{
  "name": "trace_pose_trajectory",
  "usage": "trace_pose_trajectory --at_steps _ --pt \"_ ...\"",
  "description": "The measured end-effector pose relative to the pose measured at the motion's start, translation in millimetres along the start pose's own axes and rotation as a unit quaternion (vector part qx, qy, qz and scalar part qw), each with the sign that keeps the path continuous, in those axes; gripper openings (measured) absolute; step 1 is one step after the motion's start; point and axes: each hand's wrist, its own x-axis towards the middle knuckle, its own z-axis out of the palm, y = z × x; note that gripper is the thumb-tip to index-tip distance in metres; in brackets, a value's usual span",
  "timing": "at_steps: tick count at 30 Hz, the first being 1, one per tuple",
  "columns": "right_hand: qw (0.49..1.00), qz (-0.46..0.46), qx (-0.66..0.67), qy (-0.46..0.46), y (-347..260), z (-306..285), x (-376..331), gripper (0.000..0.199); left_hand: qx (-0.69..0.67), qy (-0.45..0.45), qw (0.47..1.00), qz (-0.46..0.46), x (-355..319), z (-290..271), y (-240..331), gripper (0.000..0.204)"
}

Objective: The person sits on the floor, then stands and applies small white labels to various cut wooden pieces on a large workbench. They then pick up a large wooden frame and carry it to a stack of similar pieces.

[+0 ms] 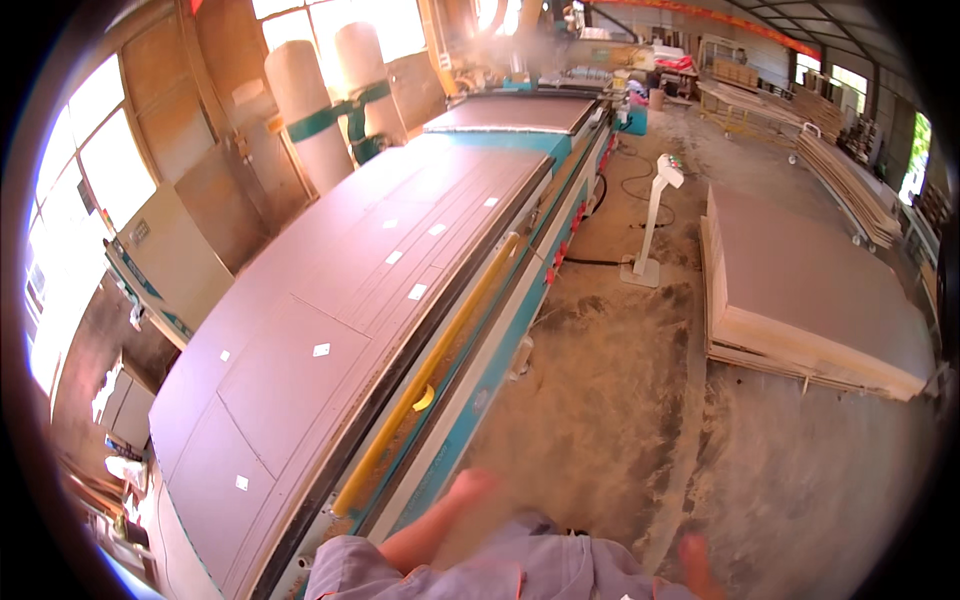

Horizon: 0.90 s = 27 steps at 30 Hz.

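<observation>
My left hand is beside the near end of a long cutting machine, over the concrete floor. My right hand hangs low at my right side, apart from anything. Both are smeared, so their fingers do not show clearly, and nothing can be made out in either. On the machine bed lies a large pinkish-brown board, cut by thin lines into panels. Several small white labels, one of them a near label, lie on these panels. A yellow rail runs along the machine's teal and white side, closest to my left hand.
A white control pedestal stands on the floor, with cables around it. To the right is a thick stack of boards. Further back stands a trolley loaded with boards. Dust-collector bags rise behind the machine.
</observation>
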Motion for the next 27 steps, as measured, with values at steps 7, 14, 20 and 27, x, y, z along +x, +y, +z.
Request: trace_pose_trajectory --at_steps 7,14,20,27 --pt "0.974 -0.21 -0.021 -0.083 -319.4 181.5 89.0 0.007 -0.132 0.067 0.981 -0.123 173.3 -2.8 1.5 0.019" --pt "0.929 -0.133 -0.22 -0.267 -347.6 254.6 168.4 0.013 -0.376 0.147 0.914 -0.046 377.5 -47.6 119.8 0.024" --pt "0.973 0.075 -0.154 -0.156 -419.7 305.6 219.9 0.011 -0.588 0.288 0.75 -0.098 512.7 -187.8 237.9 0.045" --pt "0.964 0.081 -0.198 -0.155 -584.7 370.3 380.4 0.011 -0.675 0.456 0.557 -0.163 597.9 -232.4 213.1 0.053"
